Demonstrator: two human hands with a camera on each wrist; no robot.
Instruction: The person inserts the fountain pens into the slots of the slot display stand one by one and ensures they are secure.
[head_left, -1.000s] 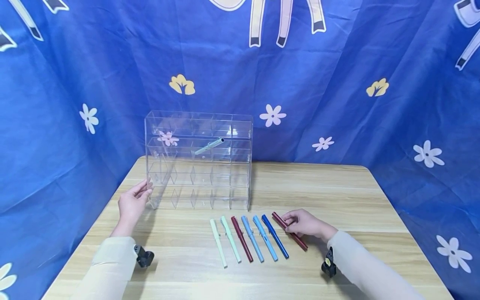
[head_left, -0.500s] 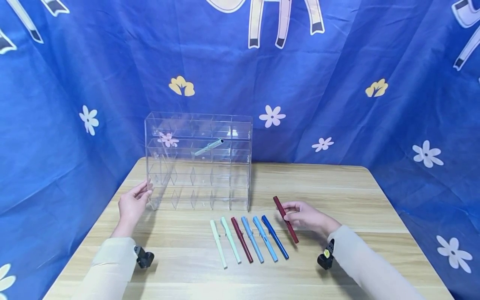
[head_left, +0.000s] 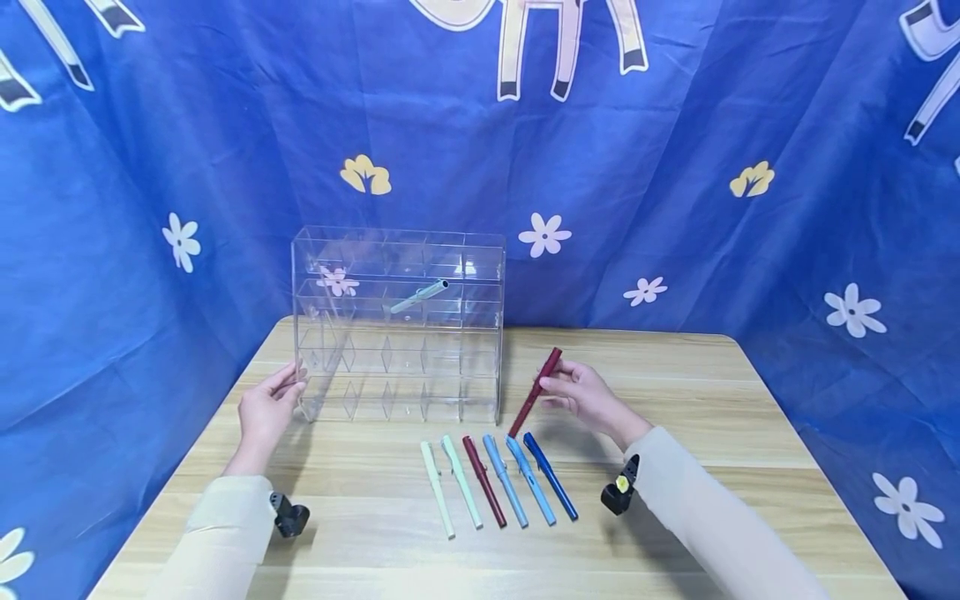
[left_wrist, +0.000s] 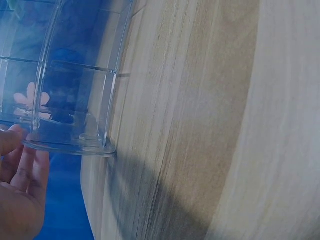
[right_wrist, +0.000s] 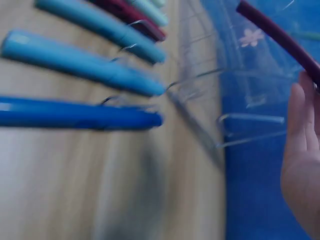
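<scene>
A dark red pen [head_left: 535, 392] is pinched in my right hand [head_left: 588, 398], raised over the table right of the rack and tilted with its upper end leaning right. In the right wrist view the pen [right_wrist: 280, 36] slants above my fingers. My left hand [head_left: 266, 414] holds the left side edge of a clear acrylic rack [head_left: 480, 385] with tiers and dividers. The left wrist view shows its fingers [left_wrist: 37, 172] at the side panel's edge. One pale teal pen [head_left: 418, 297] rests slanted on an upper tier.
Several pens lie side by side in front of the rack: two pale green pens [head_left: 437, 489], a dark red pen [head_left: 485, 482], two light blue pens [head_left: 531, 481] and a dark blue pen [head_left: 551, 477]. A blue patterned cloth [head_left: 637, 208] hangs behind the wooden table [head_left: 660, 367].
My right hand has lifted the dark red pen off the table, carried it left and away from me, and turned it to lean the other way. My left hand stays at the rack.
</scene>
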